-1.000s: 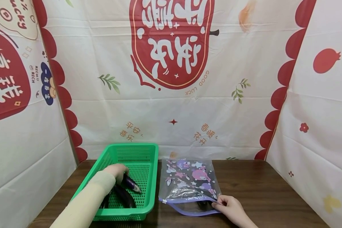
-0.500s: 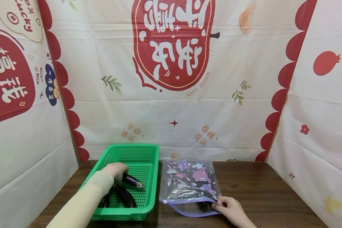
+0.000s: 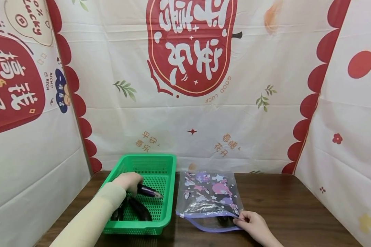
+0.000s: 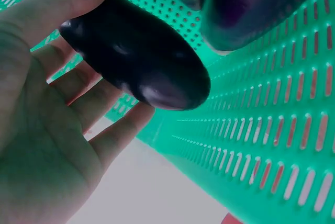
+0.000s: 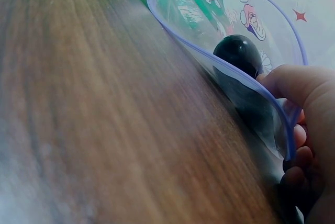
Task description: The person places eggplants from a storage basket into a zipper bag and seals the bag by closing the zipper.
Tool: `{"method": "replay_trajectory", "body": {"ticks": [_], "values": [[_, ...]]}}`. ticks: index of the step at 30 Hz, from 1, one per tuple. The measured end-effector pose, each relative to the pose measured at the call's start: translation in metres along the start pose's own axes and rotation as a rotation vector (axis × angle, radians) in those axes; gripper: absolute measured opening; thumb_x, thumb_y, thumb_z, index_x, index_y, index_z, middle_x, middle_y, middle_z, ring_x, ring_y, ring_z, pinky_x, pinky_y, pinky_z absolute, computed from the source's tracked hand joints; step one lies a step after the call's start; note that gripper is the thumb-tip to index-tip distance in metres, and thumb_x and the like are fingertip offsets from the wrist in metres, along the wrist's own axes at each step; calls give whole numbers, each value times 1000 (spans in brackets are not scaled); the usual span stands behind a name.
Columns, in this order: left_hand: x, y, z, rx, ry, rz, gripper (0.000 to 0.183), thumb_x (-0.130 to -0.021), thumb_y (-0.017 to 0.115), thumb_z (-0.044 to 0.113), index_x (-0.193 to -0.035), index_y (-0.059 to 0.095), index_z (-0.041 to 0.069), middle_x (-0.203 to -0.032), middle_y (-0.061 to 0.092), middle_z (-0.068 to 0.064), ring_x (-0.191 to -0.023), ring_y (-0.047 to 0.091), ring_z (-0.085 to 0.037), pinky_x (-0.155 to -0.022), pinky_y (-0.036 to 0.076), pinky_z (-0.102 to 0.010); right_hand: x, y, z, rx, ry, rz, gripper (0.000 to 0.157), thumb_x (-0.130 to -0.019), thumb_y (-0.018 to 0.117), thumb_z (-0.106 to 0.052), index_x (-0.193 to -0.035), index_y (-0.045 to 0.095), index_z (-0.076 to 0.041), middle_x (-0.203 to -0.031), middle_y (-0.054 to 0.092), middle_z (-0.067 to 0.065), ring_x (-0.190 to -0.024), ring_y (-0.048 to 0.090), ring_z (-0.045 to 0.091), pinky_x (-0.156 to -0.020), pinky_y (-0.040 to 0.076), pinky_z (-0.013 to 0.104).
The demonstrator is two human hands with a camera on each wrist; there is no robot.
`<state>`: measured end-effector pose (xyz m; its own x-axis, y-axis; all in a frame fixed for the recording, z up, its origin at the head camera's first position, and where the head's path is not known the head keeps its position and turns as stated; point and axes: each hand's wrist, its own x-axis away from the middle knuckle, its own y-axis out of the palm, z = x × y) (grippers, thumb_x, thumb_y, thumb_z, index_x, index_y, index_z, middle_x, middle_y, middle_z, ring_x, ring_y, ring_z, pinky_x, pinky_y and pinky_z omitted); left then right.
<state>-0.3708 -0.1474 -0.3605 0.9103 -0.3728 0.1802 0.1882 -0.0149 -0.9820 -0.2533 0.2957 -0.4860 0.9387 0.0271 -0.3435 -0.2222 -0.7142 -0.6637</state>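
In the head view, my left hand [image 3: 130, 181] is inside the green basket [image 3: 128, 224] and holds a dark purple eggplant [image 3: 148, 190]. The left wrist view shows the thumb over this eggplant [image 4: 141, 51] and the fingers along its other side. Other eggplants [image 3: 139, 208] lie at the basket's near end, partly behind my forearm. My right hand [image 3: 254, 224] pinches the right end of the purple rim of a clear zip bag [image 3: 207, 195] with printed stars and figures. The bag's mouth gapes, and a dark rounded thing [image 5: 238, 54], probably an eggplant, shows inside it.
A brown wood-grain table [image 3: 272, 195] carries the basket and, to its right, the bag. White printed cloth [image 3: 185, 116] hangs behind and on both sides. The basket's raised slotted wall [image 4: 293, 109] surrounds the left hand.
The eggplant in my left hand has shifted slightly right and away within the basket. My right hand keeps its pinch on the bag's rim. The head view has turned a little left.
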Motion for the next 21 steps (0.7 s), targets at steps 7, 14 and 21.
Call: {"method": "replay_trajectory", "body": {"ticks": [7,14,21], "values": [[2,-5,-2,-18,14,10,29,-68,73,9,-92,59,19,-87,55,3,-70,48,-16,-57,40,-36,0,0,-3,9,32,-10,39,-69,72,-32,-53,40,-17,-48,29,-12,-44,28,0,-44,23,18],[2,-13,-5,-42,2,12,33,-69,73,14,-98,59,21,-92,55,4,-72,49,-13,-59,41,-34,0,0,-4,2,74,-44,38,-70,71,-34,-55,42,-15,-49,30,-10,-44,30,1,-46,25,18],[11,-18,-9,-25,26,47,34,-67,73,16,-97,58,20,-92,56,3,-71,49,-15,-60,41,-35,-3,0,-1,15,82,-48,36,-70,71,-33,-55,43,-16,-48,31,-11,-45,31,2,-46,25,18]]}}
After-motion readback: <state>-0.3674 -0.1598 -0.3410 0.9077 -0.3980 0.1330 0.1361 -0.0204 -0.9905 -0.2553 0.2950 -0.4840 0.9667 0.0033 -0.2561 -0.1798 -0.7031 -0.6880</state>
